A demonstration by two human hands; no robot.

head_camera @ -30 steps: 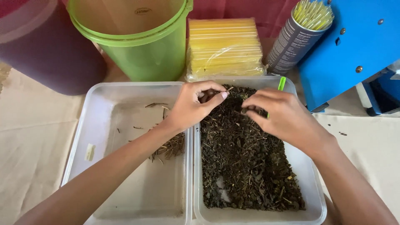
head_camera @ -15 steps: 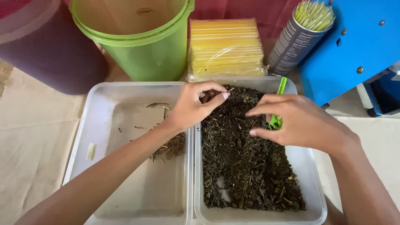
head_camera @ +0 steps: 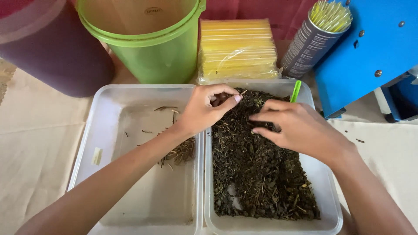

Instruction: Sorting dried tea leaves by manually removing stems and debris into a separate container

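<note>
My left hand [head_camera: 202, 111] hovers over the top left corner of the right clear tray [head_camera: 324, 182], its fingers pinched on a few thin stems. That tray holds a bed of dark dried leaves [head_camera: 257, 174]. My right hand [head_camera: 298, 128] rests on the leaves near the tray's far end, with thumb and forefinger close together. It holds a green plastic tool [head_camera: 296, 90] whose handle sticks out behind the fingers. The left clear tray [head_camera: 109, 113] holds a small pile of brown stems [head_camera: 180, 152] by its right wall.
Behind the trays stand a green bucket [head_camera: 152, 48], a maroon container [head_camera: 48, 52], a stack of yellow straw packs [head_camera: 237, 48] and a dark can of pale straws [head_camera: 315, 37]. A blue metal machine [head_camera: 370, 48] is at the right. Beige cloth [head_camera: 35, 143] covers the table.
My right hand, raised with the green tool showing in its palm half a second ago, has come back down onto the leaves and moved left. My left hand has hardly moved.
</note>
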